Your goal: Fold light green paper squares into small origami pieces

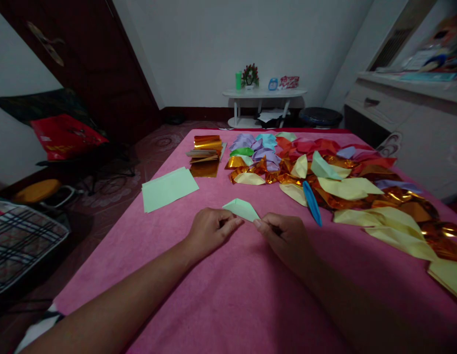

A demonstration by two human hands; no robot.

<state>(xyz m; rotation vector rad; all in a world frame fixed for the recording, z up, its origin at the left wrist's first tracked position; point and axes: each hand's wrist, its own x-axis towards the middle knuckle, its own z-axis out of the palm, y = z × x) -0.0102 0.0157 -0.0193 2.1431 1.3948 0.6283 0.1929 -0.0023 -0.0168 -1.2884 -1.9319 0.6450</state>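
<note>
A pale green sheet of paper point(242, 208), folded into a low boat-like shape with slanted ends, is between my hands just above the pink cloth. My left hand point(213, 227) pinches its left end, thumb stretched along the lower edge. At the right corner, my right hand point(283, 236) grips the paper between thumb and curled fingers. To the left lies a stack of flat pale green paper sheets point(170, 189). Behind it sits a pile of gold foil paper point(205, 156), partly rolled.
Many folded papers point(348, 187) in yellow, gold, red and purple cover the table's right side, with a blue folded piece point(312, 203) at their near edge. Beyond the pink-covered table point(169, 295) stands a small white table point(263, 93). A chair with a red bag point(66, 136) is left.
</note>
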